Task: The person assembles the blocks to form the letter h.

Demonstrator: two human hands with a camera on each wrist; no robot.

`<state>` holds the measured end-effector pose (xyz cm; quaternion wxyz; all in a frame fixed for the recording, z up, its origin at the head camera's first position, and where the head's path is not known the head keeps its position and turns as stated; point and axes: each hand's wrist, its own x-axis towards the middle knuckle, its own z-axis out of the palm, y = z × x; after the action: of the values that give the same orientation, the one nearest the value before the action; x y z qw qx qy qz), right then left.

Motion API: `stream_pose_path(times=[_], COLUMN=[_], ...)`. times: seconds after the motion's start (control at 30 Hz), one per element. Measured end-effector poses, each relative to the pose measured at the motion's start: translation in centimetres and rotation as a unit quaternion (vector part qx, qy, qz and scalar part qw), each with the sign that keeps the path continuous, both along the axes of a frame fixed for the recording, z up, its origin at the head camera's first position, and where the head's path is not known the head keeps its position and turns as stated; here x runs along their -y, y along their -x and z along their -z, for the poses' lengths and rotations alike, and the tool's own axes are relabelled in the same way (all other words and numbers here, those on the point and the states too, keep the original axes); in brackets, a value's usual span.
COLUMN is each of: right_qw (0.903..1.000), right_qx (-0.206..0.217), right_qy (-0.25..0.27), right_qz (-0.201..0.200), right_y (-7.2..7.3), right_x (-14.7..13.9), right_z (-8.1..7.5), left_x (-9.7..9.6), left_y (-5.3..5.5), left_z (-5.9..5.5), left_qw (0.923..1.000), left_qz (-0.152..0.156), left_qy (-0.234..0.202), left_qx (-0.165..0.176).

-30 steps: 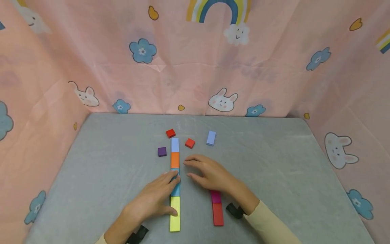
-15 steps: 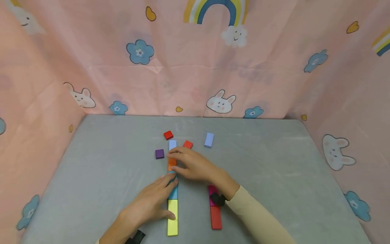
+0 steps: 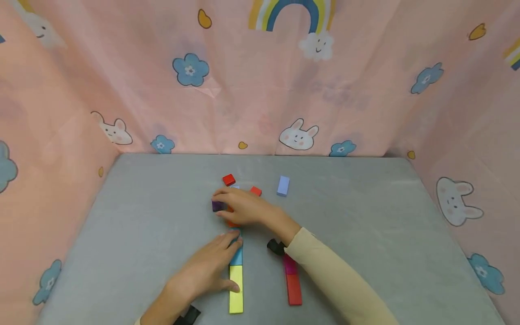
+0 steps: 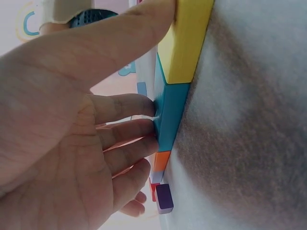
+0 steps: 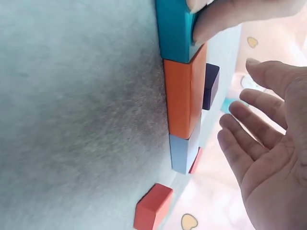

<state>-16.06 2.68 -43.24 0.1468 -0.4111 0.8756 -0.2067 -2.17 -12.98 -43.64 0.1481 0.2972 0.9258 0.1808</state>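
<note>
My left hand rests on a straight row of coloured blocks, fingertips on the teal block and thumb on the yellow block. Beyond the teal, the row continues with an orange block and a light blue block. Over the orange one reaches my right hand, its fingers relaxed and spread. In the head view its thumb and fingertips lie on either side of a small purple block, which sits left of the row. Both wrist views show the purple block standing on the table, a gap between it and the fingers.
Two small red blocks, one left and one right, lie near the row's far end. A loose light blue block is farther right. Under the right forearm, a magenta block and a red block form a second row.
My right hand has moved left from beside the row, crossing over the orange block to the purple block. The left hand stays on the teal and yellow blocks.
</note>
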Motion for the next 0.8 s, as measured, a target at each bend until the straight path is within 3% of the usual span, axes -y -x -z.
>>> stream_pose_path(times=[0.3,0.8], right_qw=[0.9994,0.9929], right_qx=[-0.014,-0.073], right_qy=[-0.032,-0.089], right_qz=[-0.002,-0.030], right_y=[0.8,1.6], right_x=[1.5,2.9], right_z=[0.4,0.7], left_x=[-0.2,0.0], left_y=[0.0,0.1], left_z=[0.0,-0.1], left_qw=[0.9994,0.9994], left_qz=[-0.014,-0.009], left_qy=[-0.002,-0.003], left_qx=[0.031,0.033])
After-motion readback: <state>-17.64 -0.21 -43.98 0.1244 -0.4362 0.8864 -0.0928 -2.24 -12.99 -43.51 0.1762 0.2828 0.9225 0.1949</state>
